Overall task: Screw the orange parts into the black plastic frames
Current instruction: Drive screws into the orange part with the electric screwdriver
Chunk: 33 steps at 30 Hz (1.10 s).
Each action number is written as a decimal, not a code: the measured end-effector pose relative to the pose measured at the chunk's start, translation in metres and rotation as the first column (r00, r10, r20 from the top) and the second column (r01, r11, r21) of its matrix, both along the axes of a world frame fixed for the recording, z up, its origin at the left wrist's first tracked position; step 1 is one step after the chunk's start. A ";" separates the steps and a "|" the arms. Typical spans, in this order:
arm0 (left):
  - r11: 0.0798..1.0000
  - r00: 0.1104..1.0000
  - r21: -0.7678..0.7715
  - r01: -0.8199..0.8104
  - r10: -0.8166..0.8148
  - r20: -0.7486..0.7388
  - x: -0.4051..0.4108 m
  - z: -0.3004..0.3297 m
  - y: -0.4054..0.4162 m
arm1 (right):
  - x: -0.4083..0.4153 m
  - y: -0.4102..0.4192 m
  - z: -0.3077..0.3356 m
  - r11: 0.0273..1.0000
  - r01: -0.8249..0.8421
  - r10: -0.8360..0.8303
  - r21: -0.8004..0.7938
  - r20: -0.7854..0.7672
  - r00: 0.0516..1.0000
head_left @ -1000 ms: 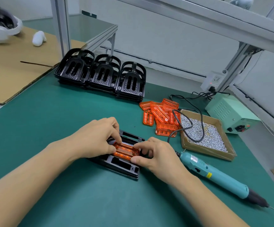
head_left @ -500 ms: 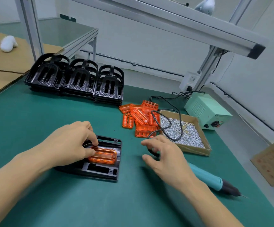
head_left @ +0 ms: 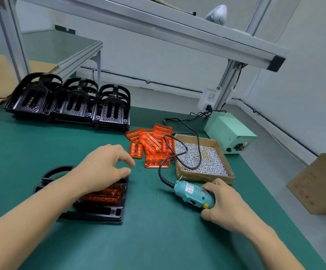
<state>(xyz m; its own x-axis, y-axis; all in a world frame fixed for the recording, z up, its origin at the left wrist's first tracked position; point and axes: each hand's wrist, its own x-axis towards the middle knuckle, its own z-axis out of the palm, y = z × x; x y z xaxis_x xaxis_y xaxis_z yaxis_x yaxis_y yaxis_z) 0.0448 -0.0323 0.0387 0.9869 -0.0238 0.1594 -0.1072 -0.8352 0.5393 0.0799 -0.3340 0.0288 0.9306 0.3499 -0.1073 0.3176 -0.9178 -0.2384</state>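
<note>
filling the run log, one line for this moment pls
right hand: grips teal electric screwdriver | left hand: over orange part in black plastic frame

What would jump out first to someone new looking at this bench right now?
Probably the bright heap of orange parts mid-table, beside the cardboard tray of screws. Next, the right hand gripping the teal electric screwdriver on the green mat, while the left hand hovers over the black frame with an orange part seated in it. Stacks of black frames line the back left.
</note>
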 end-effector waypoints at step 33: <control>0.929 0.993 0.356 0.100 -0.117 0.027 0.123 -0.013 -0.153 | 0.011 -0.010 0.085 -0.393 0.054 -0.067 0.918 -0.088 0.994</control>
